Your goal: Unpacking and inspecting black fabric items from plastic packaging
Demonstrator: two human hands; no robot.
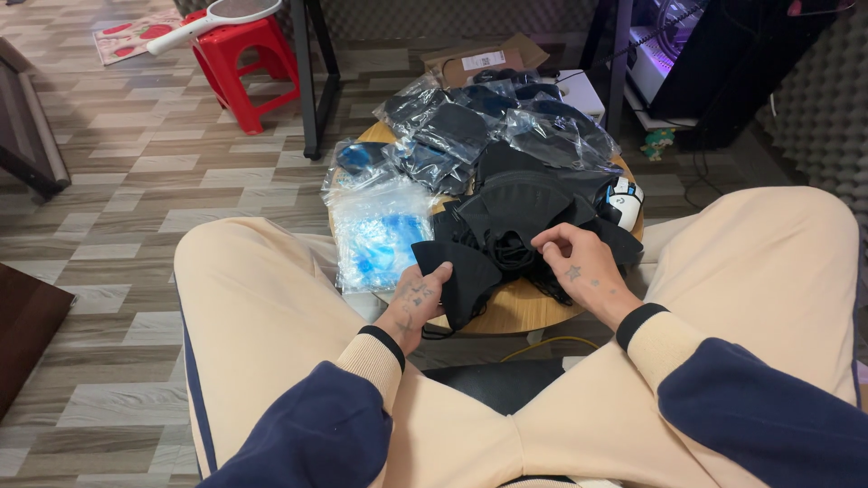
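The round bench (520,312) at frame centre was mostly hidden under a black mask pile (524,212) and clear bags. The left hand (418,303) clamped a black mask (466,276) below the pile. The right hand (579,262) pinched the pile's lower edge; its grip contents were indistinct.

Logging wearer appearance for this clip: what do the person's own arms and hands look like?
Both arms wear navy blue sleeves with cream lower sections and narrow dark-trimmed cuffs. The left hand is bare, with small dark tattoo marks on its back. The right hand is bare too, with a small star-shaped tattoo and a few dots. No rings or gloves show.
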